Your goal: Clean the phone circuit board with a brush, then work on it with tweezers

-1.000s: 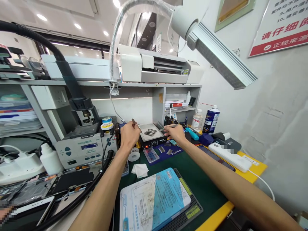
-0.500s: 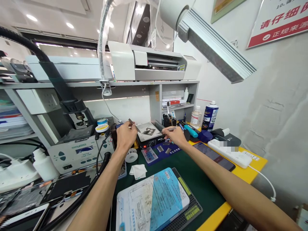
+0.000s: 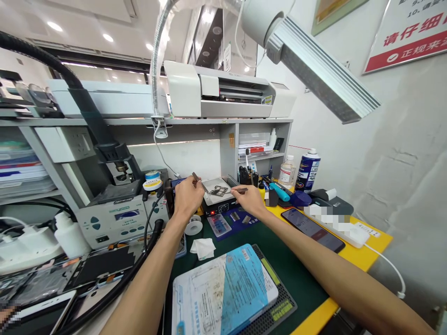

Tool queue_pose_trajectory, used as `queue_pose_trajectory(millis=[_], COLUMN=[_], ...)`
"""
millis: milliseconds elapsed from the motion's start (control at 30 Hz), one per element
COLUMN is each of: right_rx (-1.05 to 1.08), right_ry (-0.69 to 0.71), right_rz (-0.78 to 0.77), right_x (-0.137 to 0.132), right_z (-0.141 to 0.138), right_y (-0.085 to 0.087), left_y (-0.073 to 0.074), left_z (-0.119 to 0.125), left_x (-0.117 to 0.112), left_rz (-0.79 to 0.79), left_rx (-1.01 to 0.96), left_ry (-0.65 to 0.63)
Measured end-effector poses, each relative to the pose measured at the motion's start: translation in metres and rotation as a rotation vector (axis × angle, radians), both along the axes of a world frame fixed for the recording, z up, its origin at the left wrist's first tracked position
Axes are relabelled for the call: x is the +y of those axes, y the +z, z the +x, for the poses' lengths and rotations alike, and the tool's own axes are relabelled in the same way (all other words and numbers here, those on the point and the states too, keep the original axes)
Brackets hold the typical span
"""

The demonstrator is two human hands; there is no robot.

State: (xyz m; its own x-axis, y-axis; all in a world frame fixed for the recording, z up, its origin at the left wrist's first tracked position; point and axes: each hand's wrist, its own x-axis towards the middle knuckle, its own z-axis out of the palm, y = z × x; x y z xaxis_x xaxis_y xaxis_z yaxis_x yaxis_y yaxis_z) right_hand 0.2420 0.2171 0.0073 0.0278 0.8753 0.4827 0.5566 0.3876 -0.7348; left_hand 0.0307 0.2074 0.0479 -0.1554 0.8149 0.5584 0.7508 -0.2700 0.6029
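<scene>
My left hand (image 3: 188, 196) is closed on a pair of dark tweezers (image 3: 196, 177), whose tips point down to the left side of a small circuit board (image 3: 219, 190). The board lies on the pale top of a heating platform (image 3: 208, 200), which has a red lit indicator on its black front. From the other side, my right hand (image 3: 250, 200) pinches a slim dark tool (image 3: 240, 190) directed at the board's right edge. Its exact kind is too small to make out. Whether either tip touches the board cannot be seen.
A blue and white box (image 3: 223, 288) lies in front on the green mat. A solder spool (image 3: 193, 225), white tissue (image 3: 203, 249) and small clear case (image 3: 220, 224) sit nearer. A phone (image 3: 312, 229) and power strip (image 3: 338, 225) are right; a lamp (image 3: 321, 70) hangs above.
The view has shifted slightly, moving the scene a little to the right. My right hand's tool now sits at a different angle, closer to the board. My left hand keeps its grip on the tweezers.
</scene>
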Motion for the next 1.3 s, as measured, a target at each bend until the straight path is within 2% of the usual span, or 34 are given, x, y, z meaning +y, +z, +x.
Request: queue_pose_trajectory(millis=[233, 400, 533, 700, 1300], right_rx=[-0.046, -0.038, -0.024, -0.055, 0.041], right_ry=[0.055, 0.085, 0.008, -0.044, 0.002], right_rz=[0.021, 0.004, 0.016, 0.009, -0.073], right_x=[0.000, 0.006, 0.018, 0.026, 0.015], right_z=[-0.011, -0.013, -0.006, 0.001, 0.016], right_y=[-0.001, 0.007, 0.013, 0.006, 0.007], left_y=[0.000, -0.001, -0.002, -0.006, -0.014], left_z=[0.000, -0.001, -0.001, -0.002, 0.000], left_x=[0.000, 0.002, 0.004, 0.007, 0.010], left_rz=[0.009, 0.018, 0.024, 0.033, 0.011], left_rx=[0.017, 0.014, 0.007, -0.015, -0.107], left_ry=[-0.007, -0.012, -0.005, -0.001, -0.066])
